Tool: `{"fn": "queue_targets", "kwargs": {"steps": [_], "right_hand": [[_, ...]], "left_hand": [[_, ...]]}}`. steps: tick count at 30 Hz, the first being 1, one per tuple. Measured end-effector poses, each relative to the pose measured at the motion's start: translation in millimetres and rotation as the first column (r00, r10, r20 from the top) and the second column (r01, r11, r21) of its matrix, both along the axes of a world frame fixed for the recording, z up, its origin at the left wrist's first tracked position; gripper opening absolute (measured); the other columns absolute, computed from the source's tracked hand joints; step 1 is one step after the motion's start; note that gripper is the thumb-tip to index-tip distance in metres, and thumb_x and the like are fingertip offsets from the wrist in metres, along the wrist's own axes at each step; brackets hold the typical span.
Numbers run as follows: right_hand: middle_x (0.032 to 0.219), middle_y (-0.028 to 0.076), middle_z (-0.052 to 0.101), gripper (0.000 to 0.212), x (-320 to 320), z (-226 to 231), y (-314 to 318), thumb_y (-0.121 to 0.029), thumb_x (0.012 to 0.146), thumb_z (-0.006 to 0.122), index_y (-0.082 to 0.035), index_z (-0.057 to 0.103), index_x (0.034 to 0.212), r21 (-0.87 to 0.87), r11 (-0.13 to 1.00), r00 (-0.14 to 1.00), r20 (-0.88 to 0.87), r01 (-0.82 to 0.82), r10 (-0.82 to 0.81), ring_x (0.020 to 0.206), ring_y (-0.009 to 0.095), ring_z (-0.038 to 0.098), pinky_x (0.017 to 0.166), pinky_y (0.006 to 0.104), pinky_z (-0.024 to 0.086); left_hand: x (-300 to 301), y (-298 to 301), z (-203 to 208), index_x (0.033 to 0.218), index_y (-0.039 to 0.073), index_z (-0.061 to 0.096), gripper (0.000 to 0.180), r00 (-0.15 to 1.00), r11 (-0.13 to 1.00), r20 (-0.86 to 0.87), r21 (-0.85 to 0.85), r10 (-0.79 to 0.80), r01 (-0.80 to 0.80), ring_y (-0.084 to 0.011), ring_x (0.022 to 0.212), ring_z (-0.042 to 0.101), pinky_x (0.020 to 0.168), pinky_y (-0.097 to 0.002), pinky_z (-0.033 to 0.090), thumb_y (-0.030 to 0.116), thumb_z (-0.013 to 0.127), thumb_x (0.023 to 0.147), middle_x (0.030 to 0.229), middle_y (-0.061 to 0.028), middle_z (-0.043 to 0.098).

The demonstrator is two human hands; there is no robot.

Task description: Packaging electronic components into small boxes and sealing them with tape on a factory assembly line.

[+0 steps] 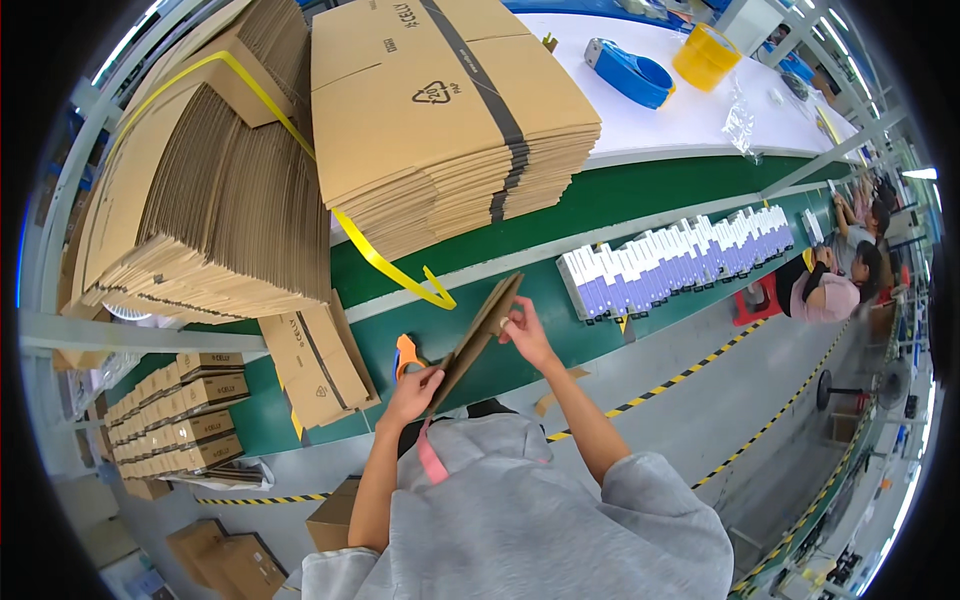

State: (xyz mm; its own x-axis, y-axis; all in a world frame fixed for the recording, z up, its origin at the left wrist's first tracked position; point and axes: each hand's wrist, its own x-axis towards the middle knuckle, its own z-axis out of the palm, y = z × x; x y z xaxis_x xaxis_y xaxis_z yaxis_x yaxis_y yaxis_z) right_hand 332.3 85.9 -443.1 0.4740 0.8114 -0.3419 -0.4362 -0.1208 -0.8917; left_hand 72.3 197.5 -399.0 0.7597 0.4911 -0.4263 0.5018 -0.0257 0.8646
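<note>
A folded cardboard carton point(474, 345) is held on edge in front of me, tilted up toward the far right. My left hand point(412, 395) grips its lower near end, the thumb against the board. At the upper end my right hand point(524, 336) has its fingers closed on the carton's edge. Just left of the carton lies an orange-handled tool point(407, 355), partly hidden by it. Several flat cartons point(318, 365) rest on the green bench left of my left hand.
Tall stacks of flat cartons point(430, 90) stand beyond, with a loose yellow strap point(385, 265). Right on the bench runs a row of white-and-purple boxes point(675, 262). Farther back are a blue tape dispenser point(630, 75) and yellow tape rolls point(706, 57). Small packed cartons point(205, 395) sit left.
</note>
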Motion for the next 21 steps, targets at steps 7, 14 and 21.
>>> {"fn": "queue_targets", "kwargs": {"steps": [7,14,21], "right_hand": [[0.07,0.02,0.066,0.056,-23,36,-46,-0.025,0.087,0.059,0.004,0.044,0.133,-0.549,0.83,0.295,0.781,-0.095,0.55,0.065,0.037,0.066,0.061,0.0476,0.053],[0.067,0.024,0.065,0.066,-80,39,-77,-0.042,0.093,0.053,0.01,0.046,0.132,-0.736,0.647,0.132,0.635,-0.2,0.762,0.064,0.04,0.067,0.059,0.0516,0.052],[0.072,0.016,0.067,0.04,-57,47,-67,-0.033,0.088,0.058,0.0,0.068,0.108,-0.695,0.661,-0.036,0.696,-0.282,0.717,0.07,0.034,0.067,0.064,0.0453,0.054]], "left_hand": [[29,-22,-11,0.085,-0.007,0.062,0.044,0.851,0.693,-0.164,0.665,0.499,-0.279,-0.0457,0.074,0.065,0.068,-0.0527,0.052,0.028,0.042,0.103,0.073,-0.0286,0.064],[73,-84,-6,0.149,-0.012,0.016,0.096,0.61,0.819,-0.742,0.515,0.278,0.253,-0.0664,0.137,0.009,0.106,-0.067,0.031,0.064,0.04,0.095,0.155,-0.0375,-0.012],[10,-55,-6,0.121,0.0,0.06,0.08,0.941,0.658,-0.33,0.691,-0.078,0.297,-0.0397,0.113,0.057,0.071,-0.0448,0.055,0.07,0.059,0.081,0.136,-0.028,0.044]]}}
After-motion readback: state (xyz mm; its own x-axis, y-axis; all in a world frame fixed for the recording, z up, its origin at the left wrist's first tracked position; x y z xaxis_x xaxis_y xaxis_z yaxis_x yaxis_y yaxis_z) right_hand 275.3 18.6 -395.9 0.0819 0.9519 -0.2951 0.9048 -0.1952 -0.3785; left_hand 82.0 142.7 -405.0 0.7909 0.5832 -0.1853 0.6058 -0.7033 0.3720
